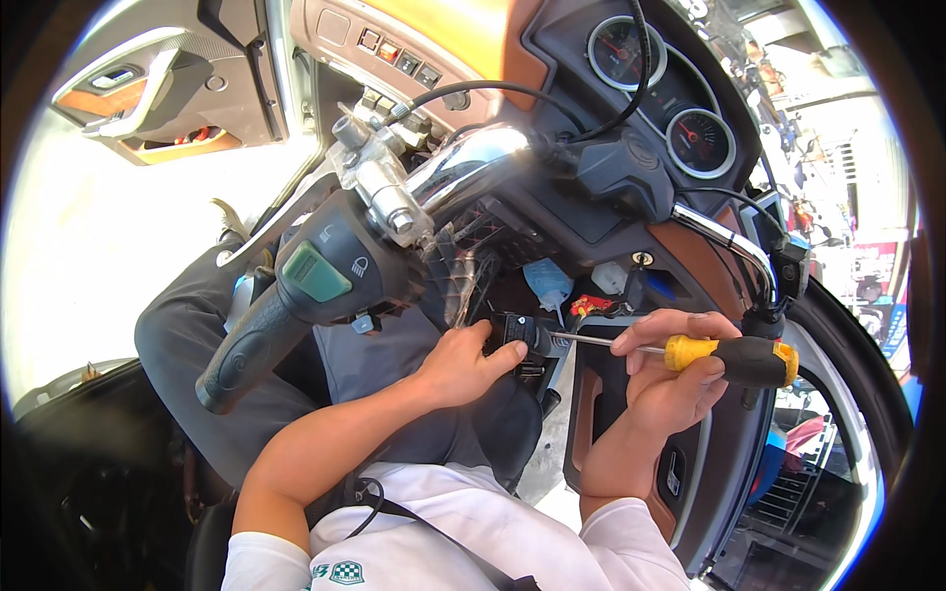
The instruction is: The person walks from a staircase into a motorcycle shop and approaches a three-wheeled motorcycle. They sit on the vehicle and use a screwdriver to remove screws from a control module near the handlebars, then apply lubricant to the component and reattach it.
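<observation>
Head view: left hand [463, 366] fingers pinch a small black part [514, 340] held above the lap. Right hand [670, 379] is clenched round a screwdriver [724, 355] with a yellow-and-black handle, its shaft tip touching the part. Close overhead hangs the chrome handlebar [463, 167] with its black switch housing [325, 271]; a brown-trimmed console [690, 246] crowds the right. Beyond sit round gauges [700, 141].

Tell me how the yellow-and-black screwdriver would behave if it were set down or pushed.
The screwdriver looks rigid: its metal shaft stays straight while the right hand grips it. Its rounded handle would probably roll on a slope. The handle is thick beside the thin shaft, so it is likely handle-heavy. The black part looks rubbery, so probably not slippery.
</observation>
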